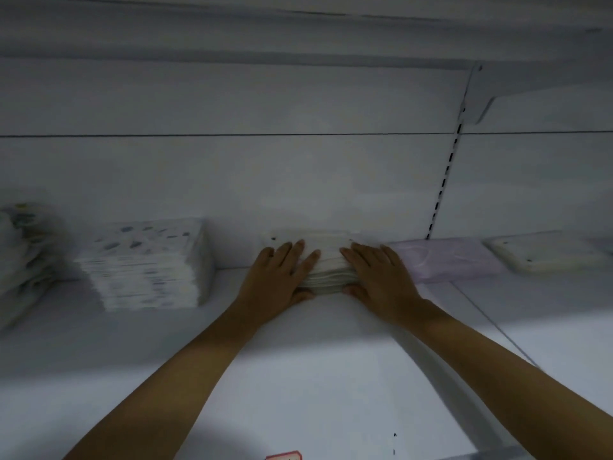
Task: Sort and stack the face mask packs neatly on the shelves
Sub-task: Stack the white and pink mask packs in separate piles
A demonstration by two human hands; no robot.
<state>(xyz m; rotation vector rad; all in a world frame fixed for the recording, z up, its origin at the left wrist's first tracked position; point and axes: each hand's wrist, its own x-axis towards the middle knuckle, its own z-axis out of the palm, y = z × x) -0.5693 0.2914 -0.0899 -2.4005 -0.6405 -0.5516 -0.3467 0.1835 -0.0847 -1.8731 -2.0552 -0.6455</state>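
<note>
Both hands, left hand [277, 275] and right hand [378, 277], grip the white mask stack [326, 260], fingers spread on top, thumbs at its front.

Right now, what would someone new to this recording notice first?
Two bare arms reach to the shelf's middle, where the left hand and right hand clasp a white mask stack from both sides. A tall patterned stack stands to the left; a flat lilac pack lies just right of the right hand, by the back wall.
</note>
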